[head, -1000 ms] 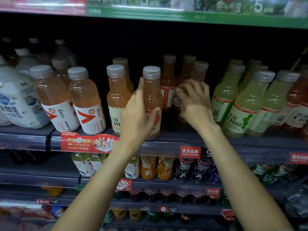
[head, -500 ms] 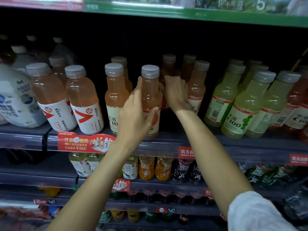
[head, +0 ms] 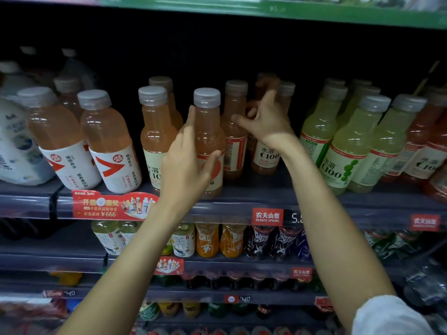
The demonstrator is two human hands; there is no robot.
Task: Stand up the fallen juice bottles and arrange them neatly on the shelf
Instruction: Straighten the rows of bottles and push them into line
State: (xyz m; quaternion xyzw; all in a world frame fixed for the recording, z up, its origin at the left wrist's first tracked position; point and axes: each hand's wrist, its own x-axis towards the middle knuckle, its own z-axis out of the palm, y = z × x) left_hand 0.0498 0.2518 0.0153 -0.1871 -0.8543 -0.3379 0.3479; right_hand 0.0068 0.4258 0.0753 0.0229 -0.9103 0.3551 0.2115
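Several peach-orange juice bottles stand upright on the dark shelf (head: 244, 201). My left hand (head: 186, 160) rests on the front bottle (head: 208, 126), with straight fingers along its left side and the thumb across its label. My right hand (head: 263, 122) hovers among the bottles behind, fingers spread and loosely bent. Its thumb tip touches the second-row bottle (head: 235, 141), and its index finger points up near a grey cap (head: 286, 89). Below the right wrist stands a C100-labelled bottle (head: 266, 158). Another one (head: 154, 134) stands left of my left hand. No bottle lies on its side in view.
Yellow-green bottles (head: 350, 146) crowd the right of the shelf, with red ones (head: 425, 151) beyond them. At the left stand orange bottles with white-red labels (head: 106, 141) and a large white jug (head: 14, 141). Lower shelves hold tea and juice bottles (head: 208, 240).
My right hand went deeper and up among the back bottles, then spread its fingers. The second-row bottle now stands just right of the front one. My left hand stayed put.
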